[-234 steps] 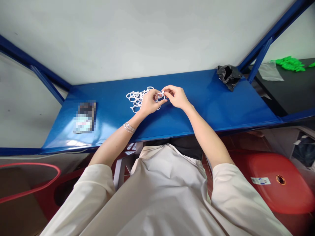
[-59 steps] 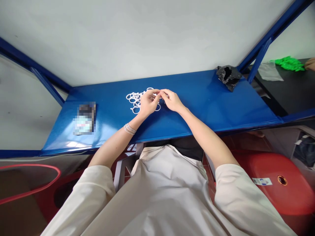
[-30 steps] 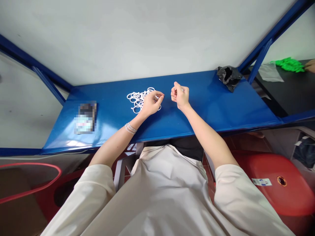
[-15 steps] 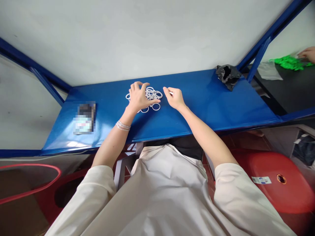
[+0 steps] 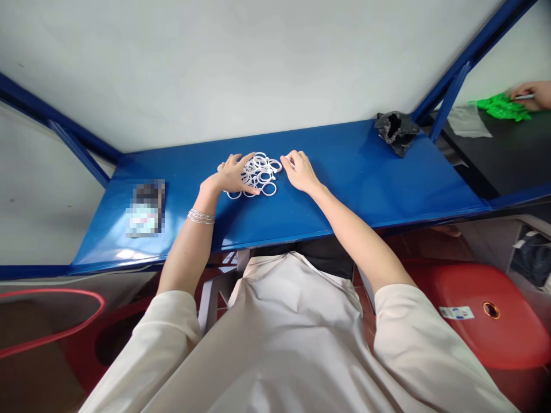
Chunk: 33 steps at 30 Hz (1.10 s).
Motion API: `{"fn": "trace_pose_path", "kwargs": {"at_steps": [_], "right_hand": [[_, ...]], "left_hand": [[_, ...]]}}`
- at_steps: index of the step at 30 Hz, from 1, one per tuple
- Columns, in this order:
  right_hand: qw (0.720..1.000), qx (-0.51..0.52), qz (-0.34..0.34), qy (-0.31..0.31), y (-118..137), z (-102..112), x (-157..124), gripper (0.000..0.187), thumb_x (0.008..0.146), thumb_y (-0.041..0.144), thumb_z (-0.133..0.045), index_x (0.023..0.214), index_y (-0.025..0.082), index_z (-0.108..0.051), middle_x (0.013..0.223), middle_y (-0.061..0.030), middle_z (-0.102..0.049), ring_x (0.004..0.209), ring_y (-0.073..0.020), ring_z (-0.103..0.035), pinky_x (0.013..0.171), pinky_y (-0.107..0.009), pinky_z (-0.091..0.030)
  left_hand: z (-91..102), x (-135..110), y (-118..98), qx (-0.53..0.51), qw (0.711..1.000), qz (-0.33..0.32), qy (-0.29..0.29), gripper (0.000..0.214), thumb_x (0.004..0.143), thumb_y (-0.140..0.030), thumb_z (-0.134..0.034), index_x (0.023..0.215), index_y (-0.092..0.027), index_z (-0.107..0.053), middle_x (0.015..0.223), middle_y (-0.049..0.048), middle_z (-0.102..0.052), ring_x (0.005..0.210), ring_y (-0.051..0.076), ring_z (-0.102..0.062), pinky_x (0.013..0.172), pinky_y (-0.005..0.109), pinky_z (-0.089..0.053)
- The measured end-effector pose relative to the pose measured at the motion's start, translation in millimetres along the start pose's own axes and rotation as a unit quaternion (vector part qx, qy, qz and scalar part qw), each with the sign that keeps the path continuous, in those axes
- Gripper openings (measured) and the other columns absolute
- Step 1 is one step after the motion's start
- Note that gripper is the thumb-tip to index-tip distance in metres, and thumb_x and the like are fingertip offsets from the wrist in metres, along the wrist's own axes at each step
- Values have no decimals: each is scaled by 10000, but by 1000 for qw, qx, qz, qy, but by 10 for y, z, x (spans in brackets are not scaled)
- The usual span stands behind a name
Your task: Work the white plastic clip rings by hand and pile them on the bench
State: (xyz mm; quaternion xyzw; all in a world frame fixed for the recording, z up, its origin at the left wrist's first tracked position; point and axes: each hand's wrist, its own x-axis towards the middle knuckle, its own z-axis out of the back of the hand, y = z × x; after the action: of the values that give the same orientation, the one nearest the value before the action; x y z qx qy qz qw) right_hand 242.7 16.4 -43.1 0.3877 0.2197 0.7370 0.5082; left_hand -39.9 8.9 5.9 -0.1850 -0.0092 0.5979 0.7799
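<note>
A cluster of thin white rings, some with small nubs, lies loosely on the blue table. My left hand rests over the left side of the cluster, fingers and thumb spread around it, covering some of the rings. Just right of the cluster, my right hand is closed, its thumb and fingers pinching a small white piece. Most of that piece is hidden by the fingers, so I cannot make out its full shape.
On the table's left lies a blurred-out flat object. A crumpled black plastic bag sits at the back right. Beyond the blue frame, another person's hand is by a bright green heap. A red stool stands at my right.
My left hand has moved left, uncovering more rings. My right hand has shifted slightly left, closer to the cluster, still closed on the white piece.
</note>
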Motion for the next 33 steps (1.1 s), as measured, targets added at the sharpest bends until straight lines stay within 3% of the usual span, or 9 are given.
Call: {"fn": "trace_pose_path", "kwargs": {"at_steps": [7,13,17,20,24,27,30,33], "right_hand": [[999,-13,33,11,-85,-59,15,612,1169,726,-352,1026,229,-678,989,-102,-604,1060,-297,-588,1072,-490,-527],[998,-37,50,-9,-89,-130,23,682,1165,731,-336,1184,201,-764,1093,-138,-576,1162,-334,-593,1166,-571,-513],[998,-10,54,9,-51,-162,8,638,1177,677,-370,1268,207,-792,1274,-169,-608,1263,-342,-635,1243,-569,-504],[998,14,43,52,-17,-154,-11,631,1168,658,-419,1488,204,-717,1483,-195,-615,1365,-352,-659,1285,-558,-501],[996,20,52,69,14,-137,-28,809,1121,712,-502,1722,171,-498,1725,-237,-510,1617,-395,-510,1380,-610,-399],[992,15,69,103,25,-148,-30,956,1051,796,-591,1798,232,-397,1858,-200,-369,1748,-428,-317,1410,-688,-313],[987,-15,72,142,32,-178,-29,1018,1009,799,-665,1828,279,-358,1921,-146,-261,1799,-458,-156,1431,-734,-200],[982,-55,77,161,38,-211,-22,1015,1022,750,-679,1840,252,-342,1932,-146,-228,1802,-458,-143,1443,-720,-147]], "left_hand": [[-39,39,-1,-12,999,-44,-22,1378,672,-818,-942,1819,-432,-282,1830,169,-378,1742,515,-277,1405,785,-153],[-217,137,-89,-49,989,-118,-79,1249,718,-864,-898,1758,-353,-433,1725,185,-496,1665,482,-386,1402,748,-178],[-337,180,-218,-75,980,-144,-118,1179,750,-903,-847,1717,-324,-503,1656,189,-549,1612,474,-443,1397,725,-206],[-293,148,-233,-87,977,-159,-109,1206,741,-926,-836,1729,-328,-488,1678,188,-529,1626,480,-427,1401,738,-200],[-158,88,-113,-67,985,-140,-71,1421,587,-927,-929,1781,-373,-394,1796,175,-408,1715,529,-288,1413,801,-52],[-149,109,-32,-53,989,-132,-31,1541,508,-923,-962,1806,-369,-343,1850,183,-338,1754,554,-199,1415,807,-26],[-227,174,-27,-50,988,-143,-23,1585,503,-962,-931,1819,-330,-315,1867,193,-328,1770,558,-159,1419,800,-10],[-315,227,-75,-60,984,-160,-45,1551,569,-1027,-841,1823,-281,-312,1866,208,-343,1770,539,-187,1429,778,-7]]}}
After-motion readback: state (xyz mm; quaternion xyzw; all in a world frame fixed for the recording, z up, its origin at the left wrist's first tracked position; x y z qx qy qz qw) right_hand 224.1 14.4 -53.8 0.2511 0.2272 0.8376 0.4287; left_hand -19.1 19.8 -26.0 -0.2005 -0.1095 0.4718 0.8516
